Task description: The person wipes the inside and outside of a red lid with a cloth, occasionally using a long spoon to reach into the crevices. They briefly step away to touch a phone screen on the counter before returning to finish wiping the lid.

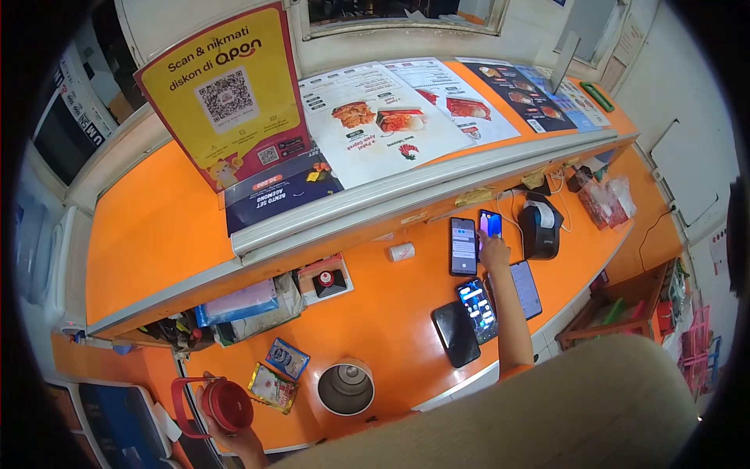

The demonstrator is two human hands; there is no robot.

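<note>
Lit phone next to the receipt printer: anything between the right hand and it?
Nothing visible. The right hand touches the lit phone at its lower edge. Another phone lies on one side and the receipt printer on the other; neither is between them.

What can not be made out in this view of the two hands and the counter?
- Left hand: head view, partly cut off by the bottom edge, partly behind the red lid.
- Lit phone under the right hand: its screen is too small to read, and the hand covers its lower end.
- Grey phone: the forearm hides one edge.
- Packets: print too small.
</note>
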